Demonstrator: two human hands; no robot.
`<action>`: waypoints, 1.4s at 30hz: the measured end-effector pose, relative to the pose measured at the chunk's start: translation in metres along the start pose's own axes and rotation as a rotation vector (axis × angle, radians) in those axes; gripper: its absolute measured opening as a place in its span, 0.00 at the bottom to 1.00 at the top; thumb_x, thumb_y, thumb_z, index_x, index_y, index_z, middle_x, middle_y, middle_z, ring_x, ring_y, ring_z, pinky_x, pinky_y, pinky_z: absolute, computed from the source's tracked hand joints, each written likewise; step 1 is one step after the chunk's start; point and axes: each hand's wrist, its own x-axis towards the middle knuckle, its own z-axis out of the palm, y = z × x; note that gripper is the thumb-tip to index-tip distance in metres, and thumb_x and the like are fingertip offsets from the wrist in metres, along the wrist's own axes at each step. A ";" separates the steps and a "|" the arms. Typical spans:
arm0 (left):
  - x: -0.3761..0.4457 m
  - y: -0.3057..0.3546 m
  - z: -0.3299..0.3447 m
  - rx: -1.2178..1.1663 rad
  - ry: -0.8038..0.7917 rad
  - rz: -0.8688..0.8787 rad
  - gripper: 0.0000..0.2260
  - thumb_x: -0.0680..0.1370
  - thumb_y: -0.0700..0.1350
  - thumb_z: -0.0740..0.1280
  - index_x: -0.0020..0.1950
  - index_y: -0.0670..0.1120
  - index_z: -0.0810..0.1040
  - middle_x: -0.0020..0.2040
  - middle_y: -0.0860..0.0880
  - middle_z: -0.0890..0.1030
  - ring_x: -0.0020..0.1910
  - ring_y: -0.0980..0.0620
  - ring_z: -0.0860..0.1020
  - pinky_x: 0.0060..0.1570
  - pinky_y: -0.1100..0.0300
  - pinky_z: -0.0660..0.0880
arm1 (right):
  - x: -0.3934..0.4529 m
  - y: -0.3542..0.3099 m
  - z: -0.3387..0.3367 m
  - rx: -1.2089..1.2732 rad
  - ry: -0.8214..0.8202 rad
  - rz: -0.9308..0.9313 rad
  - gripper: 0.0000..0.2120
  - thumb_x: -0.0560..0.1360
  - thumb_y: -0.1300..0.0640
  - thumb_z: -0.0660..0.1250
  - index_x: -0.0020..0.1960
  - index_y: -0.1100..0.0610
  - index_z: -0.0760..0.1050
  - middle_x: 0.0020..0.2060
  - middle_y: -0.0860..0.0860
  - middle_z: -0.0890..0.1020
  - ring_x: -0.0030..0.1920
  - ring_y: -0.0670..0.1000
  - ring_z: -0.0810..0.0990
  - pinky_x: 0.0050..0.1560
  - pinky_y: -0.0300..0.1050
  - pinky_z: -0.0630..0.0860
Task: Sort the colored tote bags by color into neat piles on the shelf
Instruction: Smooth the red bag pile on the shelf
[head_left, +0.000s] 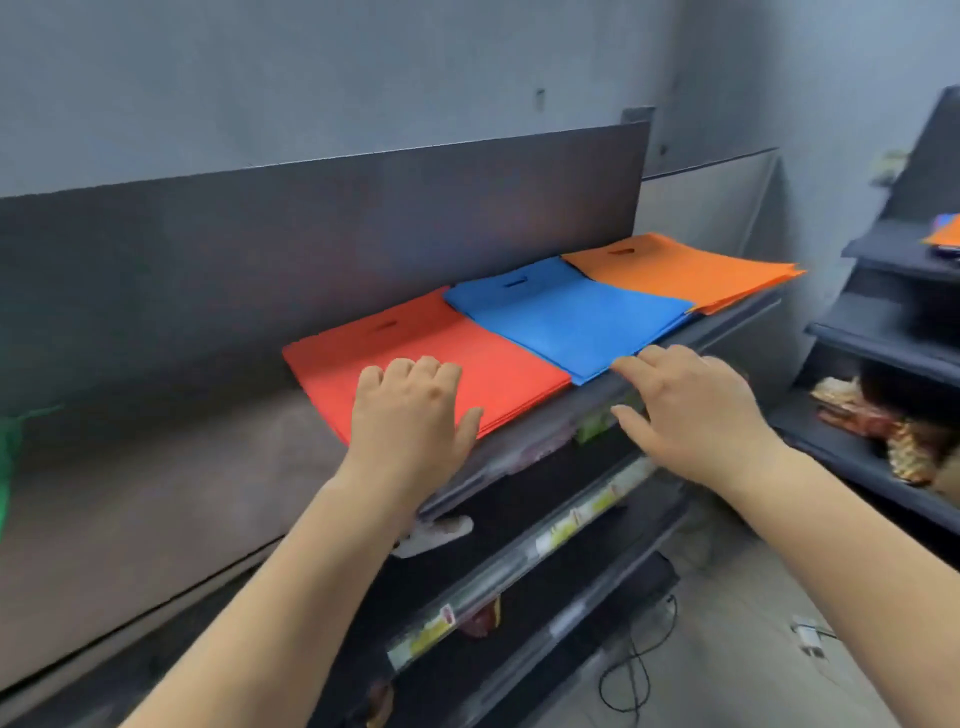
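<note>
Head view: hands both loose, left (410, 410) on red pile (498, 374), right (685, 410) beside blue (566, 322); shelf labels (571, 525) unreadable.

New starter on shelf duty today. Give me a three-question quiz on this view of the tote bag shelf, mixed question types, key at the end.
1. Multiple choice: which pile lies between the other two on the shelf?
A. red pile
B. blue pile
C. orange pile

2. True or false: the left hand rests on the red pile.

3. Fill in: the fingertips of the right hand are at the front corner of the ____ pile.

Key
1. B
2. True
3. blue
</note>
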 end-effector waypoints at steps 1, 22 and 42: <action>0.012 0.024 0.004 -0.021 0.013 0.040 0.20 0.78 0.59 0.56 0.65 0.50 0.70 0.63 0.52 0.74 0.63 0.48 0.70 0.57 0.53 0.60 | -0.008 0.021 0.002 -0.049 -0.020 0.017 0.22 0.77 0.42 0.57 0.68 0.51 0.67 0.56 0.49 0.75 0.58 0.53 0.73 0.52 0.47 0.70; 0.233 0.395 0.095 -0.194 0.011 0.640 0.20 0.78 0.58 0.58 0.66 0.50 0.66 0.65 0.51 0.72 0.64 0.46 0.68 0.56 0.53 0.63 | -0.058 0.356 0.071 -0.308 -0.312 0.432 0.24 0.77 0.41 0.56 0.70 0.50 0.64 0.66 0.48 0.70 0.65 0.52 0.67 0.59 0.48 0.64; 0.479 0.665 0.176 -0.269 0.067 0.806 0.23 0.79 0.57 0.58 0.72 0.52 0.61 0.67 0.52 0.70 0.64 0.47 0.69 0.57 0.54 0.63 | 0.028 0.656 0.167 -0.237 -0.292 0.691 0.27 0.78 0.44 0.59 0.74 0.51 0.58 0.69 0.50 0.68 0.69 0.53 0.65 0.66 0.49 0.64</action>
